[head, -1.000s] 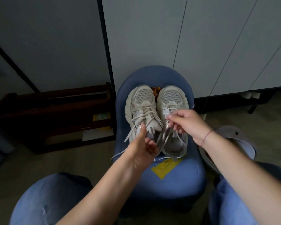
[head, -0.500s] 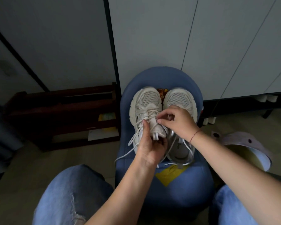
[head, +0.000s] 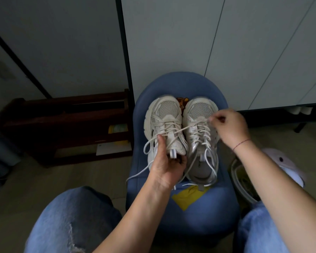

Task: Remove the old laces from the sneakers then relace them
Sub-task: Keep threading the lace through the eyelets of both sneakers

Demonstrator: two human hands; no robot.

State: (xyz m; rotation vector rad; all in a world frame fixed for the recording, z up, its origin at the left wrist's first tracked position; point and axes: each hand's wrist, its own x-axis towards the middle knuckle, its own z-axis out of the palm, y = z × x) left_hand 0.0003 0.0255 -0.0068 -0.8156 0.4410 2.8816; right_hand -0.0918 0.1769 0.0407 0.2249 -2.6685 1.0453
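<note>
Two off-white sneakers stand side by side on a blue chair seat [head: 193,212], toes pointing away from me. My left hand [head: 167,164] grips the tongue and collar of the left sneaker [head: 163,125], thumb up along its side. My right hand [head: 228,125] pinches a white lace [head: 185,129] that runs taut from the left sneaker across the right sneaker [head: 202,136]. Loose lace ends trail off the left sneaker to the left and over the right sneaker's opening.
A yellow patch [head: 187,197] lies on the seat in front of the sneakers. A dark wooden rack [head: 66,125] stands to the left, a light round bin [head: 274,172] to the right. White cabinet doors [head: 226,42] rise behind the chair. My knees in blue jeans flank it.
My right hand has moved from the left sneaker's tongue to the right and away, drawing the lace out taut. My left hand keeps its hold on the left sneaker.
</note>
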